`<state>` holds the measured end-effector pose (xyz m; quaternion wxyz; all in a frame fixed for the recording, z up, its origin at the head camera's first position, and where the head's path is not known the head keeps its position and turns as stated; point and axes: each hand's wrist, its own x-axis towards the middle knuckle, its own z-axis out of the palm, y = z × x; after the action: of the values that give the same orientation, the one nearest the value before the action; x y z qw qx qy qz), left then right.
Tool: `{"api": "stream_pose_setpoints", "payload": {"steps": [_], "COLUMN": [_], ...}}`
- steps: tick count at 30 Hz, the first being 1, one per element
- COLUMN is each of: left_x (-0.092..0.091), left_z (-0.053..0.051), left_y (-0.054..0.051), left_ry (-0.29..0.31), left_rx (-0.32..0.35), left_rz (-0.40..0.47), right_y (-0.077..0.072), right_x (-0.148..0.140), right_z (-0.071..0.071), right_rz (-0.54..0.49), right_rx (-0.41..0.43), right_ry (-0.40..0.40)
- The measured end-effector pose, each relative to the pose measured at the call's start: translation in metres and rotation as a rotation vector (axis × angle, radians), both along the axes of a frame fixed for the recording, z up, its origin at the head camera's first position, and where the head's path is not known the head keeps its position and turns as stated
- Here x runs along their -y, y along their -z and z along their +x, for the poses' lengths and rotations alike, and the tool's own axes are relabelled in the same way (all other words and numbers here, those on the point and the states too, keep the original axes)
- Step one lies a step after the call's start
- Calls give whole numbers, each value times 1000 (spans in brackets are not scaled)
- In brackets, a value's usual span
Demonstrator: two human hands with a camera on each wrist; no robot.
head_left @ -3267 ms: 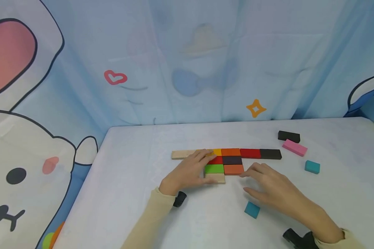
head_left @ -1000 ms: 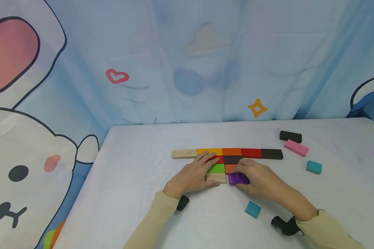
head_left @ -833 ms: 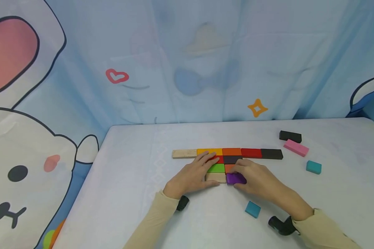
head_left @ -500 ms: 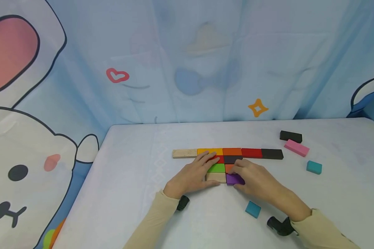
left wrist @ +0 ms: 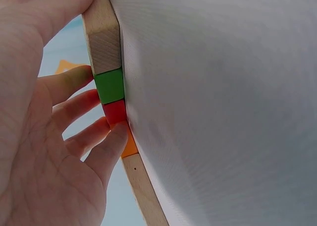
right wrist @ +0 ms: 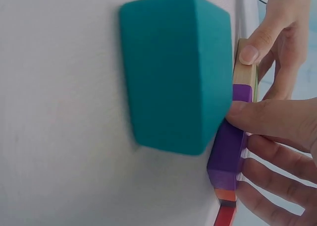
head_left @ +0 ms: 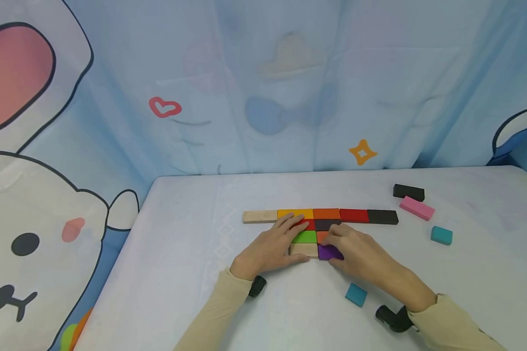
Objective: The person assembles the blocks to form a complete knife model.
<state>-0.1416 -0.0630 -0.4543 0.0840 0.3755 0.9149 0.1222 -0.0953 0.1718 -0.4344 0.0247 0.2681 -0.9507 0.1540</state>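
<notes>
My right hand (head_left: 362, 251) pinches a purple block (head_left: 329, 252) between thumb and fingers. In the head view that block lies flush against the right end of a natural wood block (head_left: 304, 249), below an orange block (head_left: 322, 237). My left hand (head_left: 265, 251) rests on the left side of the block layout, fingers spread and nearly straight over a red block (head_left: 309, 224) and beside a green block (head_left: 305, 237). Its thumb (right wrist: 249, 53) touches the natural wood block. The right wrist view shows the right thumb (right wrist: 237, 109) against the purple block's side.
A longer top row runs from a wood block (head_left: 260, 217) to a black one (head_left: 382, 217). A teal block (head_left: 356, 295) lies in front of the right hand. To the right are a black block (head_left: 409, 192), a pink block (head_left: 417, 208) and another teal block (head_left: 441, 235).
The purple block, out of sight 3.3 seconds ago, has come in with my right hand and slid left until it meets the natural wood block. My left hand has stayed nearly still.
</notes>
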Motion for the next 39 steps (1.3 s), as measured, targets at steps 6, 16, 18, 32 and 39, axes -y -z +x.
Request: {"api": "stream_pose_setpoints", "payload": {"steps": [6, 16, 18, 32, 39], "left_x": [-1, -2, -3, -13, -27], "left_z": [-1, -2, -2, 5, 8], "left_y": [0, 0, -1, -4, -9], "left_ry": [1, 9, 12, -13, 5], "left_rx": [8, 6, 5, -100, -188], "left_rz": [3, -1, -2, -133, -88], "right_y": [-2, -4, -3, -4, -9], "right_x": [0, -1, -2, -39, -74], "right_z": [1, 0, 0, 1, -2], "right_rz": [8, -19, -25, -124, -141], "right_rx": [9, -7, -4, 27, 13], "right_ry": [0, -22, -22, 47, 117]}}
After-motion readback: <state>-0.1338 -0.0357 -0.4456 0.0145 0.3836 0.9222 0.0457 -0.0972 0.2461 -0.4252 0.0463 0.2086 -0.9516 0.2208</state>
